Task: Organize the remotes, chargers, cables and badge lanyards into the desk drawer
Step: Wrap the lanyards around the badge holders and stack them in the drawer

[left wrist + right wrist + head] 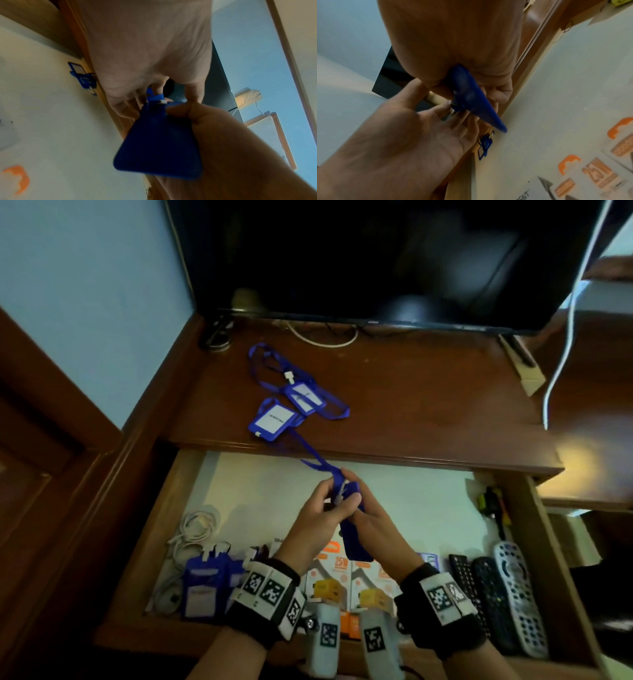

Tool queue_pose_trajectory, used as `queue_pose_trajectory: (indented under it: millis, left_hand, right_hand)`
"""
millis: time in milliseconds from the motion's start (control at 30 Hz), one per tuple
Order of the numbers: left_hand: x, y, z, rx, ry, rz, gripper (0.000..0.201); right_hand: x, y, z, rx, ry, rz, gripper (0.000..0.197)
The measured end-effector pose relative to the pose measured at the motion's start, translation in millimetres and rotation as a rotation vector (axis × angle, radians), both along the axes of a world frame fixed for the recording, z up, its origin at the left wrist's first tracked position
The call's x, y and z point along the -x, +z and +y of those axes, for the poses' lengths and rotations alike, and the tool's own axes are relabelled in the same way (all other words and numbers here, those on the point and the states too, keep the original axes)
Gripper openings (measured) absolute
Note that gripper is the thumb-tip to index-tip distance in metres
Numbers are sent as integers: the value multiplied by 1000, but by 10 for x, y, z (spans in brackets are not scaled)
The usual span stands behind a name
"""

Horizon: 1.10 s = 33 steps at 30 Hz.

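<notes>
Nearest, along the open drawer's [178,474] front edge, several things are lying in a row: blue badge holders [202,587] at the left beside coiled white cables [195,529], orange-and-white charger boxes [329,573] in the middle, and three remotes [493,594] side by side at the right.

Above the drawer, both hands are meeting on one blue badge holder [354,539]. The left hand [315,518] is pinching its top end at the clip, fingers curled around the strap. The right hand [376,525] is also grasping the holder, with the thumb pressing it against the curled fingers; the right wrist view is showing the holder edge-on [471,100] in that grip. The left wrist view is showing its plain blue back [159,146].

The blue lanyard strap [308,450] is running from the hands up over the table's [428,405] front edge. Farther back on the table, two more badge holders [274,419] are lying among tangled blue straps. Beyond them, a dark television [376,258] is standing at the back.
</notes>
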<state>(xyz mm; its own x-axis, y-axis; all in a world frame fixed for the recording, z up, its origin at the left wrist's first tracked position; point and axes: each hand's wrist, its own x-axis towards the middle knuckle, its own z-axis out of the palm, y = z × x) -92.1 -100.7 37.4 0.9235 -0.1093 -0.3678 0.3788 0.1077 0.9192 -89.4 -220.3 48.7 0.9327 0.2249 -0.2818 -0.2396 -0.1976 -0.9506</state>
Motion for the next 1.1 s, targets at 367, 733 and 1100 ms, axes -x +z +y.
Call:
queue_pose_trajectory:
  millis: [367, 733, 1100]
  left_hand:
    - [-34, 96, -412, 200, 78, 108, 24]
    - [110, -77, -259, 144, -24, 382, 32]
    - [142, -80, -280, -51, -8, 281, 25]
  right_hand:
    - [79, -39, -443, 254, 113, -72, 91]
    - [68, -243, -550, 617, 181, -276, 92]
    - [272, -420, -669, 584, 229, -323, 87]
